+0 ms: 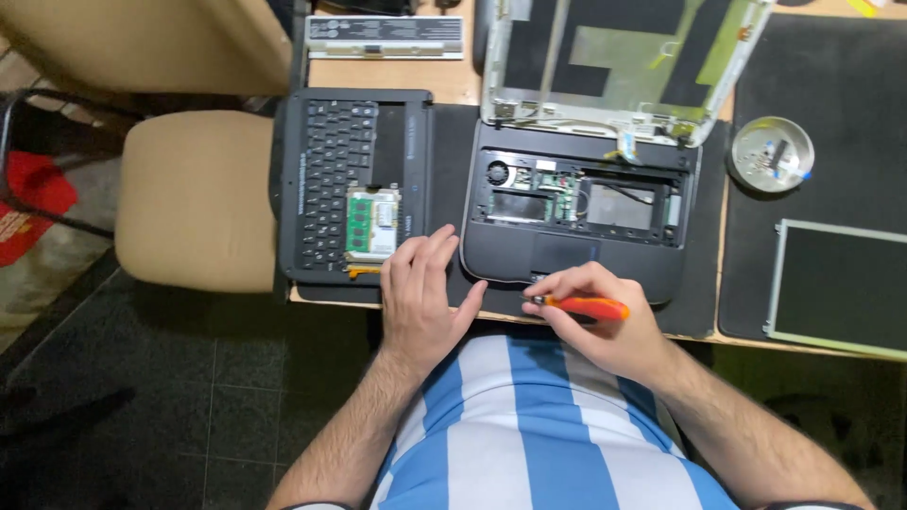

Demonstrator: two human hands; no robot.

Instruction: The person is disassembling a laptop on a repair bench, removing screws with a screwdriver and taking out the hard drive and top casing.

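My right hand grips an orange-handled screwdriver at the front edge of an opened black laptop base, whose circuit board and fan are exposed. My left hand lies flat on the dark mat, fingers apart, between the laptop base and a removed keyboard panel. A green memory module on a small metal plate rests on the keyboard panel just left of my left fingers. The bare silver screen lid stands behind the base.
A round metal dish with small parts sits to the right. A detached screen panel lies at the far right. A long battery pack lies at the back. A beige chair stands left of the table.
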